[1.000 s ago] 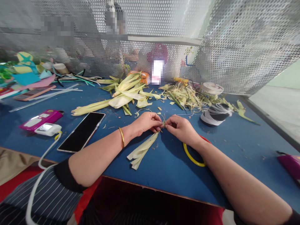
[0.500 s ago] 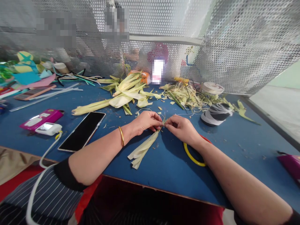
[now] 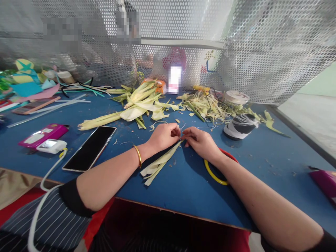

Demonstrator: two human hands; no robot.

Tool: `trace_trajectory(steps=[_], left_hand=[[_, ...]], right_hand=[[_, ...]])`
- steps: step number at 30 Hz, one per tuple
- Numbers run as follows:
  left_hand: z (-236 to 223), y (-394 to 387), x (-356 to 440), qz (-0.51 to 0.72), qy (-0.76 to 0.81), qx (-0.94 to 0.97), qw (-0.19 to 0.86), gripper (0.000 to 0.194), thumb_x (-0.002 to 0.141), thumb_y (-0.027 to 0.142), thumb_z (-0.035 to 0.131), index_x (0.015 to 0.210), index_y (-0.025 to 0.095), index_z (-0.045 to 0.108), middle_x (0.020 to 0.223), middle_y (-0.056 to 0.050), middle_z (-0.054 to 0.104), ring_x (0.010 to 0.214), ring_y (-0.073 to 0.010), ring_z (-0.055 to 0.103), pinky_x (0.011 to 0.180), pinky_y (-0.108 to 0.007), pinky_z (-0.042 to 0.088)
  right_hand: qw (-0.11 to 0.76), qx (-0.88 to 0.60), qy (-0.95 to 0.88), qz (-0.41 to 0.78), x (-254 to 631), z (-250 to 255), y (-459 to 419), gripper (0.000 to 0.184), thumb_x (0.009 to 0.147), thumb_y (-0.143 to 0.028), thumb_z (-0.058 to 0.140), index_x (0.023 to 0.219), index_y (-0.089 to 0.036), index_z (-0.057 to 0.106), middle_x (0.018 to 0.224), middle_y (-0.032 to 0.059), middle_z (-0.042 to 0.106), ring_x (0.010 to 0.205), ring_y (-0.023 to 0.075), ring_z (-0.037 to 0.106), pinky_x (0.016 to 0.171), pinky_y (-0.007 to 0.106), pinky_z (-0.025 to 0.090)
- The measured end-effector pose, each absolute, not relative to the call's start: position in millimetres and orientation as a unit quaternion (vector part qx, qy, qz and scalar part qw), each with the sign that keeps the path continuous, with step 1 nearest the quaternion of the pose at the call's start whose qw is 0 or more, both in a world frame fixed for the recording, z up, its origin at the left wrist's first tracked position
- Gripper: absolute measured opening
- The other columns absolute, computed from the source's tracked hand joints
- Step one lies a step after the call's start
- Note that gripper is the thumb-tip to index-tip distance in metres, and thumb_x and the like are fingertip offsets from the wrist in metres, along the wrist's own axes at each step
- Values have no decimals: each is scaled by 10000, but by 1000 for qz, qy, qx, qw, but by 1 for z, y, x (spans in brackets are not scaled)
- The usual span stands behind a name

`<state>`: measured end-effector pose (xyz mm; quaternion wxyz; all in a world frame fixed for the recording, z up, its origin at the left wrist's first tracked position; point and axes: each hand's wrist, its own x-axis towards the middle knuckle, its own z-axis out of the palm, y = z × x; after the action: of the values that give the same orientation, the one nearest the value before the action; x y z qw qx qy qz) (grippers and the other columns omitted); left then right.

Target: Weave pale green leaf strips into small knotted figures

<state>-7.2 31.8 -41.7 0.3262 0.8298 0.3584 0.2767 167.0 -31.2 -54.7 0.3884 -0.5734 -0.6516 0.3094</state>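
My left hand (image 3: 165, 137), with a gold bangle at the wrist, is closed in a pinch at the gathered top of a pale green corn husk bundle (image 3: 160, 163). The bundle's loose ends fan out on the table toward me. My right hand (image 3: 201, 141) faces it, thumb and fingertips pinched close to the same end. Fine white thread (image 3: 183, 126) shows between and above the fingertips; its exact path around the husk is hidden. Beyond my right hand stands a spool of white thread (image 3: 239, 127) on a black core. Under my right wrist lies a yellow and red ring (image 3: 214, 175).
Corn husks (image 3: 139, 101) and a heap of shredded husk (image 3: 207, 106) lie at the back, before a perforated screen (image 3: 181, 31). Left are a dark-screened phone (image 3: 90, 148), a magenta device (image 3: 43, 134) and a white cable (image 3: 51, 173). Another magenta object (image 3: 324, 183) is far right.
My fingertips have drawn slightly apart at the husk's tied end, and my left fingers are curled in more. The husk's loose ends have shifted a little. The whole view has moved slightly.
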Motion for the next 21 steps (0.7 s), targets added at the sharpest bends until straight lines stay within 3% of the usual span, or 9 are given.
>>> trace_trajectory(steps=[5, 12, 21], left_hand=[[-43, 26, -4, 302, 344, 860, 227, 133, 726, 74, 623, 774, 196, 645, 715, 24, 695, 669, -130, 641, 625, -225, 446], [-44, 23, -2, 341, 312, 862, 210, 144, 732, 61, 614, 777, 195, 646, 740, 24, 698, 666, -113, 623, 630, -216, 434], [-47, 24, -1, 357, 306, 854, 224, 144, 736, 58, 592, 770, 189, 637, 728, 20, 684, 660, -109, 611, 633, -217, 442]], right_hand=[[383, -575, -656, 305, 168, -54, -31, 226, 802, -91, 494, 945, -219, 614, 838, -9, 738, 617, 120, 683, 677, 258, 518], [371, -600, -659, 263, 169, -52, -29, 166, 803, -160, 577, 843, -220, 726, 743, -5, 703, 601, 145, 668, 647, 268, 496], [372, -606, -645, 281, 169, -54, -27, 111, 801, -146, 596, 800, -208, 687, 639, -22, 671, 610, 158, 675, 656, 276, 472]])
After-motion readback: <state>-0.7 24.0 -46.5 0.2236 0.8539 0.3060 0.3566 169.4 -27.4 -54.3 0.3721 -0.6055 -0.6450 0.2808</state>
